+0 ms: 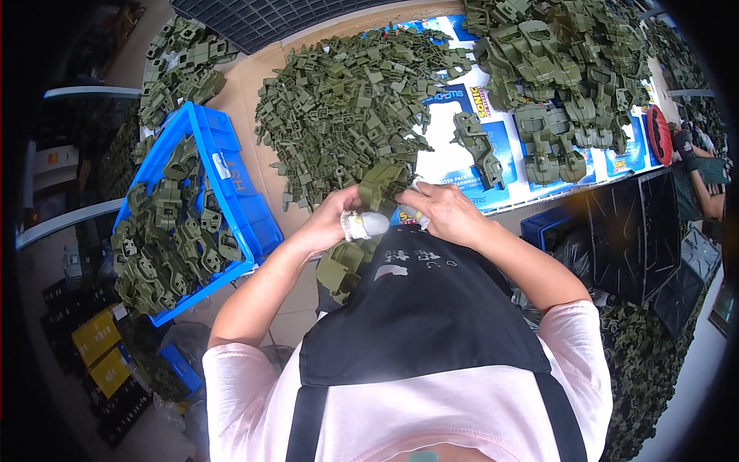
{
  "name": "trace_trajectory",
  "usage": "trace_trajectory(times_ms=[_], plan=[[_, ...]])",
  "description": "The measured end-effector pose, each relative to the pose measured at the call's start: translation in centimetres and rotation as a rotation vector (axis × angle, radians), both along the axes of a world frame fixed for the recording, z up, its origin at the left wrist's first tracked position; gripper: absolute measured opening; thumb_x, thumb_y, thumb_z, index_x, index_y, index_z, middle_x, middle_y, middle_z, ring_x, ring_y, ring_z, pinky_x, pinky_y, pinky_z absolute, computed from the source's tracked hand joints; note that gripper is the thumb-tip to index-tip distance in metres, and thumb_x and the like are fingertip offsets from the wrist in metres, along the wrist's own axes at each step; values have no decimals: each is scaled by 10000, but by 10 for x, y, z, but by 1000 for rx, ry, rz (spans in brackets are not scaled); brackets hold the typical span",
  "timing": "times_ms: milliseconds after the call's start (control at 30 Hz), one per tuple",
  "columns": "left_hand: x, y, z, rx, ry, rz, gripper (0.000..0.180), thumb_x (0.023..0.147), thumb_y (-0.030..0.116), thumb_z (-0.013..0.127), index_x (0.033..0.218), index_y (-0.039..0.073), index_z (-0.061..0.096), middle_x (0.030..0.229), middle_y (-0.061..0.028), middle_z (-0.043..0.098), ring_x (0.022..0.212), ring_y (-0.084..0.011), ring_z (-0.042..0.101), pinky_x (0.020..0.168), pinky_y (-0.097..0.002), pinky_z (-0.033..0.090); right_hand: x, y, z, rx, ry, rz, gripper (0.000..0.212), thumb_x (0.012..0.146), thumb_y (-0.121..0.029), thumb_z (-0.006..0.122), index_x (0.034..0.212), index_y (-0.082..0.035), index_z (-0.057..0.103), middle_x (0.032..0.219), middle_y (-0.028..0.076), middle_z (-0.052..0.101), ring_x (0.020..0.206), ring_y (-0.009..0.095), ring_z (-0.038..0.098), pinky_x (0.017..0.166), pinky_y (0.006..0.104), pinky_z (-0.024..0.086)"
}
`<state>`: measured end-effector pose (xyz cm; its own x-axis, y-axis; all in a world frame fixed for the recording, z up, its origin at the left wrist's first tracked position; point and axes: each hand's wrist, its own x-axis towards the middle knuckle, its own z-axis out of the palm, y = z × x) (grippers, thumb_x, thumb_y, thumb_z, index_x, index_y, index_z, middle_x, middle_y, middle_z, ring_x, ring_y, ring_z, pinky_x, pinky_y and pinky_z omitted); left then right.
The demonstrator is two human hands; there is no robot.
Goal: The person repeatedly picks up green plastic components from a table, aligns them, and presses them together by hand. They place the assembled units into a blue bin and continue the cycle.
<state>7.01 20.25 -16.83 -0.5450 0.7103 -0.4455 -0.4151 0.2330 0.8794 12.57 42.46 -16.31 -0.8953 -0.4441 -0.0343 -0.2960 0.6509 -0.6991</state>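
An olive-green moulded plastic part point(382, 183) is held in front of my apron at the table's near edge. My left hand point(336, 221) grips it from the left, its thumb wrapped in a white covering. From the other side my right hand point(449, 212) closes on the part's right end, with white wrapping on its fingers too. What the right fingertips pinch is partly hidden. Below my left hand shows another green piece point(341, 269); whether it joins the held part I cannot tell. Just beyond the hands lies a heap of small green plastic parts point(346, 108).
A blue crate point(223, 165) of larger green parts stands at left. Big green assemblies point(546, 65) pile up at far right, and one narrow green part point(479, 146) lies on printed blue-and-white sheets point(446, 158). Black crates point(635, 239) stand right; another person's arm point(702, 185) shows beyond.
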Motion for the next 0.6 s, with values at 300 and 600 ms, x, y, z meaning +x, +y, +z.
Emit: trace_trajectory(times_ms=[300, 600], plan=[[4, -6, -5, -79, -21, -36, 463, 783, 73, 616, 1218, 36, 465, 1087, -56, 581, 974, -132, 550, 852, -273, 438, -4, -4, -21, -121, -94, -26, 252, 761, -80, 629, 1006, -62, 578, 951, 140, 627, 808, 304, 619, 692, 367, 495], [-15, -30, -20, 329, -509, 643, 511, 807, 339, 611, 1202, 40, 486, 1059, -124, 607, 847, -199, 612, 729, -327, 520, -53, 34, -167, 328, 306, -439, 390, 649, -16, 629, 1002, -113, 493, 885, 159, 506, 847, 351, 509, 770, 409, 423]])
